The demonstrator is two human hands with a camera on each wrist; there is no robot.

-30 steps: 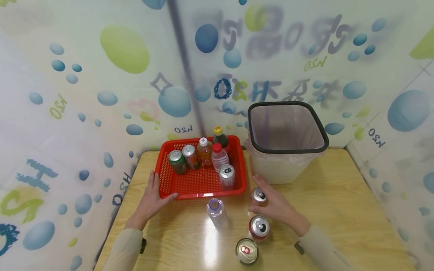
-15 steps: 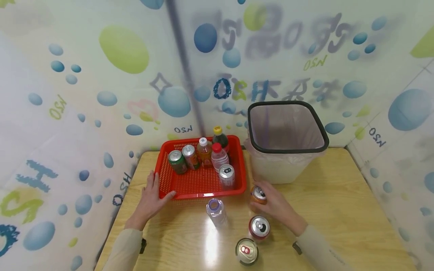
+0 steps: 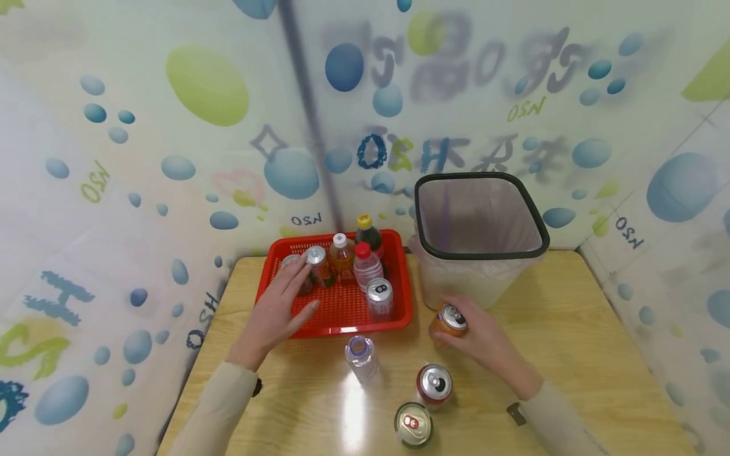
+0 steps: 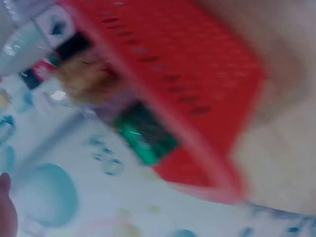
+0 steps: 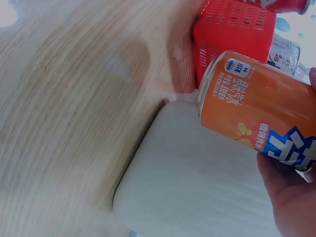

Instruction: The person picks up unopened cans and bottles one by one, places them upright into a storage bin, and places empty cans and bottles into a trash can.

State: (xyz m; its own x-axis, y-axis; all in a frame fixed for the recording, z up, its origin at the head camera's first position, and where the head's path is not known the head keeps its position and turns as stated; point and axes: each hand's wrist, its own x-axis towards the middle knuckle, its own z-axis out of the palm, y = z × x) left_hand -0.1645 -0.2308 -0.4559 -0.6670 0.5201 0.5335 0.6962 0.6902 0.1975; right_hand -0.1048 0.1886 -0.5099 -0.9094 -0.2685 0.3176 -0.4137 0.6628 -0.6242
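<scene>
My right hand (image 3: 485, 339) grips an orange soda can (image 5: 256, 106) with an opened top, in front of the white bin (image 5: 192, 173); the can looks lifted off the table. My left hand (image 3: 274, 320) hovers over the left front part of the red basket (image 3: 342, 330), fingers extended and nothing held. From the head, that hand partly hides a green can (image 4: 145, 133) in the basket. Beside it stand an orange-and-green can (image 3: 320, 269), a silver can (image 3: 379, 299) and several capped bottles, including a red-capped bottle (image 3: 367, 269).
On the wooden table (image 3: 547, 354) an uncapped clear bottle (image 3: 362, 361) stands before the basket. Nearer to me are a dark red can (image 3: 434, 384) and a gold-topped can (image 3: 413, 425). The bin's black rim (image 3: 485, 256) rises high at the back right, against the patterned wall.
My left hand has moved from the basket's left rim inward and up over it. The right hand has closed around the orange can and shifted it slightly right, away from its spot.
</scene>
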